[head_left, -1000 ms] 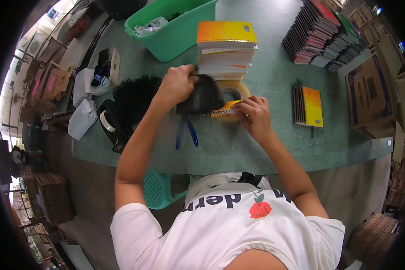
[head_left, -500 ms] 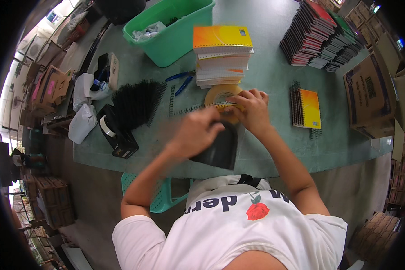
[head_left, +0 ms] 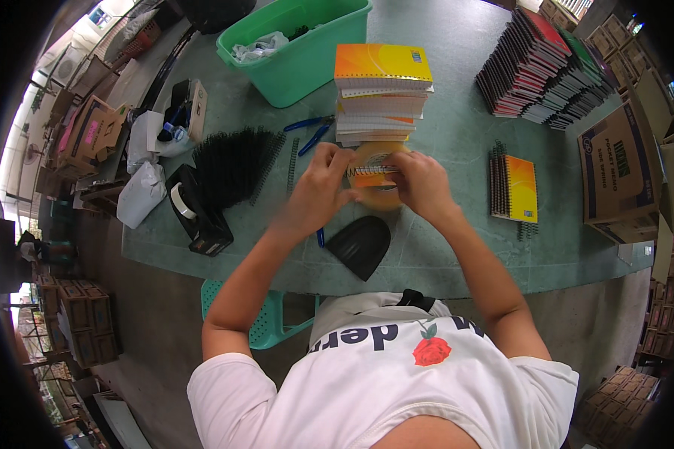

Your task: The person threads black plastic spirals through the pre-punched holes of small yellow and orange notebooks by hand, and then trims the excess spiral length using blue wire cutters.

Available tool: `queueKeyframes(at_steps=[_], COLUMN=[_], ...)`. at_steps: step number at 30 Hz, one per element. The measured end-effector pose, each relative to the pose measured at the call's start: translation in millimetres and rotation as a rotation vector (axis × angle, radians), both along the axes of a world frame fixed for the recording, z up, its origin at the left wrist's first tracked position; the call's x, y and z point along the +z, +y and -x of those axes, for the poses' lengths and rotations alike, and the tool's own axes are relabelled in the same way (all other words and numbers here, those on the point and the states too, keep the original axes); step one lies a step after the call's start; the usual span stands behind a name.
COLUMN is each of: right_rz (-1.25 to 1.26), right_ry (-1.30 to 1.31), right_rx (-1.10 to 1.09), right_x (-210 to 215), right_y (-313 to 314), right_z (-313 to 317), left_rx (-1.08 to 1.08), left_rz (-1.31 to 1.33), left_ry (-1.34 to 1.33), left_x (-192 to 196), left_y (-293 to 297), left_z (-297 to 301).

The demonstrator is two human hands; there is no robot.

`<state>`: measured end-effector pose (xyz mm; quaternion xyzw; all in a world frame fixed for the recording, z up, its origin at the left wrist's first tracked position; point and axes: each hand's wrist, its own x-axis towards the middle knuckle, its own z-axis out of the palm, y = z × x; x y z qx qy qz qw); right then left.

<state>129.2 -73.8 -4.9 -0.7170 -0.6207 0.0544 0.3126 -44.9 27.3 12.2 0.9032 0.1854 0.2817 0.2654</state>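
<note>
I had both hands, left hand (head_left: pixel 318 191) and right hand (head_left: pixel 419 183), clasped on the small orange spiral-bound notebook (head_left: pixel 372 173) above the green table (head_left: pixel 457 135), the tall notebook stack (head_left: pixel 382 93) just behind, a black curved cover (head_left: pixel 359 245) nearer me.

**White Tee, Bare Arms**

The person wore a white short-sleeved T-shirt (head_left: pixel 397 389) with dark blue lettering across the chest and a red rose with green leaves printed beside it. Both forearms were uncovered, and neither hand was gloved.
</note>
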Motion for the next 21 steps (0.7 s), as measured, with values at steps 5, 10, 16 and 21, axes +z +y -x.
queueKeyframes(at_steps=[5, 10, 16, 21], right_rz=[0.03, 0.018, 0.011, 0.036], right_ry=[-0.018, 0.017, 0.05, 0.074], right_rx=[-0.009, -0.002, -0.014, -0.03], right_x=[-2, -7, -5, -5], right_y=[2, 3, 5, 8], right_z=[-1, -3, -2, -3], left_rx=[0.002, 0.056, 0.116, 0.13], left_rz=[-0.014, -0.047, 0.162, 0.002], left_ry=[0.129, 0.117, 0.409, 0.265], left_x=[-16, -1, -4, -7], left_y=[13, 6, 22, 18], left_z=[4, 0, -3, -5])
